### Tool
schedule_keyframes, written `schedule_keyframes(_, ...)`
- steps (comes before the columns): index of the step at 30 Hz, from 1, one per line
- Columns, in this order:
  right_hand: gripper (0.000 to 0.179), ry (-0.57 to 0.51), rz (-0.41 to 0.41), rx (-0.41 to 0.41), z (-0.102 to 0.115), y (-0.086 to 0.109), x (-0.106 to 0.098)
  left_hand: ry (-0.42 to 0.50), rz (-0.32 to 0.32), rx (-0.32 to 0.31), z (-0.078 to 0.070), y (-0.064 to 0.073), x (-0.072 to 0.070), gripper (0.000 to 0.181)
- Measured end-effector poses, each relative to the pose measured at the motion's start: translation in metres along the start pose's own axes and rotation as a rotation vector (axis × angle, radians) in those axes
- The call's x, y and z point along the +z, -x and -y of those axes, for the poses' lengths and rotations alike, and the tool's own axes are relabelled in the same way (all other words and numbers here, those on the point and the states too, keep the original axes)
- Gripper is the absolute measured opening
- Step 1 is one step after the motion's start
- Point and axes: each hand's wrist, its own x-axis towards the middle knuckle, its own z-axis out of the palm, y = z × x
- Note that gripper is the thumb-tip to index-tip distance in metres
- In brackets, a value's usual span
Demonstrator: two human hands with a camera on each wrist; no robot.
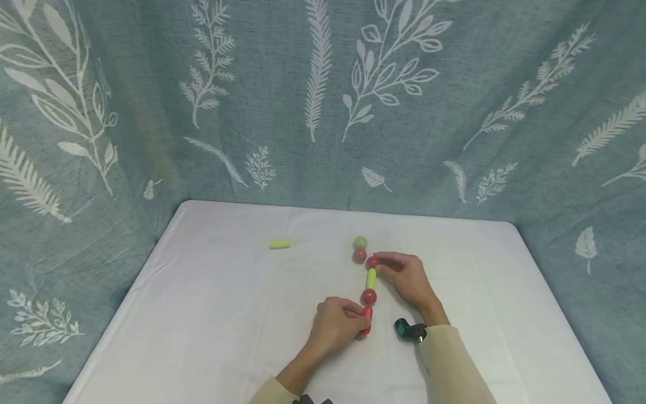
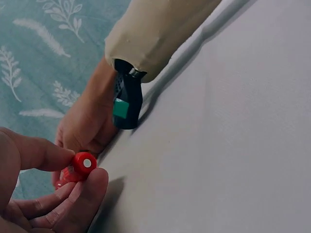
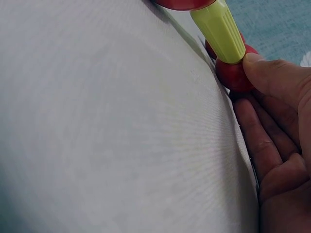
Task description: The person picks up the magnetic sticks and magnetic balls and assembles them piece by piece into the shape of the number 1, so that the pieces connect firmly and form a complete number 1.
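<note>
Thumb and fingers of my left hand (image 1: 334, 325) pinch a red rod (image 1: 368, 317); a pale round spot shows on the rod's end (image 2: 86, 163) in the left wrist view. Just beyond the rod lies a red ball (image 1: 369, 297), in line with a ribbed yellow-green rod (image 3: 221, 34). At that rod's far end is a second red ball (image 1: 372, 262). My right hand (image 1: 410, 279) holds this far ball, with the thumb on its side where the rod meets it. Its other fingers are partly curled beneath in the right wrist view.
Behind the row, a green ball (image 1: 360, 242) touches another red ball (image 1: 359, 256). A loose yellow-green rod (image 1: 280, 244) lies farther left on the white-covered table (image 1: 212, 303). A leaf-patterned curtain (image 1: 282, 112) hangs behind. A black camera (image 1: 410, 330) sits at my right wrist.
</note>
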Motion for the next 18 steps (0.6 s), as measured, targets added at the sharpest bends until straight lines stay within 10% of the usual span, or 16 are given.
schedule_keyframes(18,0.032,-0.019,0.004,0.001,-0.0004,-0.0001,-0.0011,-0.157,-0.088,0.093,-0.0040,-0.0066,0.0069,0.007)
